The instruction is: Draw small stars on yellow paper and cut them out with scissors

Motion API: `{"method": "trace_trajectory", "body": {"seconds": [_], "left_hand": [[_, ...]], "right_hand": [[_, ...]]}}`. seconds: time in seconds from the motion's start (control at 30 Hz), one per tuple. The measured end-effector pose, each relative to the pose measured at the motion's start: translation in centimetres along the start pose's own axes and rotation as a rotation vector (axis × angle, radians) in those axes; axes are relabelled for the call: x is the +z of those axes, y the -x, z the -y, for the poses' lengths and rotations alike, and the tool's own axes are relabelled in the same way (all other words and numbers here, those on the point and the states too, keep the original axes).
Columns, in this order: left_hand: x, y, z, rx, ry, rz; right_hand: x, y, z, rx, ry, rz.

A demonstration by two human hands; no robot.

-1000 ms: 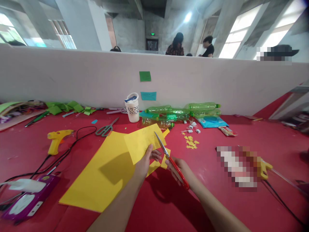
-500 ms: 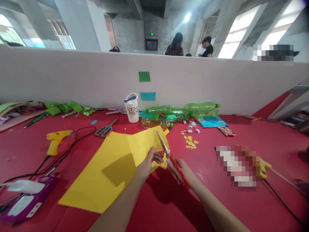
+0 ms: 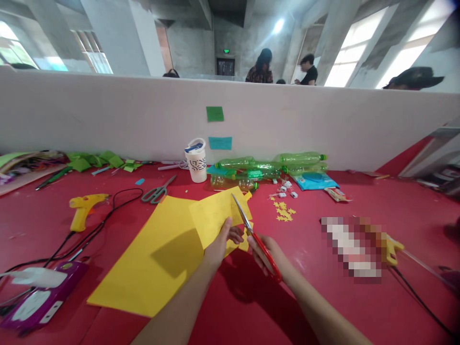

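Note:
My left hand (image 3: 224, 239) pinches a small piece of yellow paper (image 3: 212, 213) by its lower edge, thumb on top. In my right hand (image 3: 268, 254) are red-handled scissors (image 3: 264, 251), their blades lying across the right part of that piece. The blades look closed or nearly so. Beneath the left forearm spreads a large yellow sheet (image 3: 143, 268), partly shaded by the held piece. Yellow scraps, partly hidden, lie behind my fingers. Several small yellow stars (image 3: 283, 212) rest on the red table to the right of the held piece.
Green plastic bottles (image 3: 266, 165) and a white cup (image 3: 196, 160) stand along the partition. Grey-handled scissors (image 3: 156, 194), a yellow glue gun (image 3: 82, 208) with its cable, and a purple power strip (image 3: 46, 294) are at left. Another glue gun (image 3: 391, 249) lies at right, partly blurred.
Almost nothing differs. My right hand and the scissor handles have shifted very slightly; the paper stays in the same place.

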State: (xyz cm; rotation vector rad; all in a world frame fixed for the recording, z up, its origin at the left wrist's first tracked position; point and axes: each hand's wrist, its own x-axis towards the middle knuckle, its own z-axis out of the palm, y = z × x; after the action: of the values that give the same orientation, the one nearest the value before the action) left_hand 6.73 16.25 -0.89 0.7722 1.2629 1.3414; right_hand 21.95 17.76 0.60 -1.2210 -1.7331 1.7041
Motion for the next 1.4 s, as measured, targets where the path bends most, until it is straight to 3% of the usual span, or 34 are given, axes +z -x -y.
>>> {"method": "trace_trajectory", "body": {"seconds": [0.3,0.63,0.93,1.27,1.4], "left_hand": [[0.4,0.3,-0.1,0.079,-0.102,0.086],[0.4,0.6,-0.4,0.083,-0.125,0.044],[0.3,0.3,0.6,0.076,-0.12,0.097],[0.5,0.0,0.7,-0.02,-0.003,0.037],[0.5,-0.1,0.6,-0.059,0.061,-0.013]], "right_hand": [[0.3,0.0,0.0,-0.031,-0.025,-0.015],[0.5,0.2,0.2,-0.008,-0.033,-0.043],[0.3,-0.3,-0.6,-0.041,-0.023,-0.074],[0.3,-0.8,-0.6,0.079,-0.077,-0.069],[0.1,-0.9,-0.7,0.057,-0.085,-0.094]]}}
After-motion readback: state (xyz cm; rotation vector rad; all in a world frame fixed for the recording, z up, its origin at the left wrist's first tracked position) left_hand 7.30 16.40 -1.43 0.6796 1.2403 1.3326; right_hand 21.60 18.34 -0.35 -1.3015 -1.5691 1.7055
